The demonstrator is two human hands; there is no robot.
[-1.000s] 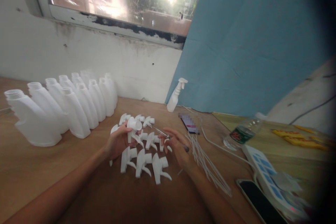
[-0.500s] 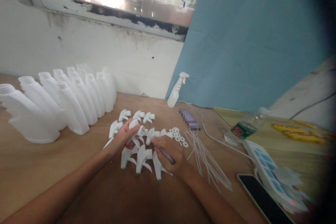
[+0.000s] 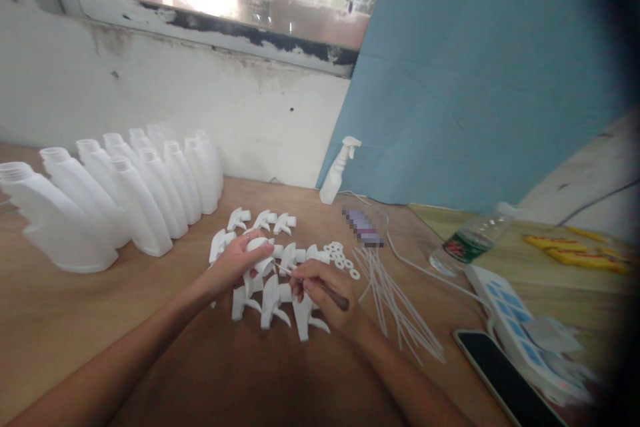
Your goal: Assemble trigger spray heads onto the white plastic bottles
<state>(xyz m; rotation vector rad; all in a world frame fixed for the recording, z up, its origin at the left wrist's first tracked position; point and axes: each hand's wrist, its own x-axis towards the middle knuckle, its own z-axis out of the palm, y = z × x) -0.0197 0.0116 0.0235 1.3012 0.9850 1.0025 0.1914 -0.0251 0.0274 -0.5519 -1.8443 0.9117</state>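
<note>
Against the wall stands a slim white plastic spray bottle with its trigger head fitted (image 3: 332, 183), and I place everything by it. Nearer the person than that bottle and to its left, the left hand (image 3: 234, 260) is closed around a loose white plastic trigger spray head (image 3: 265, 267), thumb laid along its top. Nearer than the bottle too, almost in line with it, the right hand (image 3: 325, 287) grips a slender tool with a thin metal shaft and a dark reddish-brown handle (image 3: 336, 297). The tool's tip reaches up to the held head; whether it touches I can't make out.

Around both hands, in front of the bottle and leftward, more white trigger spray heads (image 3: 273, 303) lie on the brown wooden tabletop (image 3: 190, 250) in rough rows. Directly in front of the bottle sits a small cluster of flat white rings (image 3: 339, 261), and right of those, a loose fan of thin white plastic tubes (image 3: 395, 307).

Far left of the bottle stand headless, translucent white plastic bottles (image 3: 143, 220), necks open. Well to its right are a clear plastic drink bottle with a green label (image 3: 465, 243) and a white power strip with blue sockets (image 3: 505, 313).
</note>
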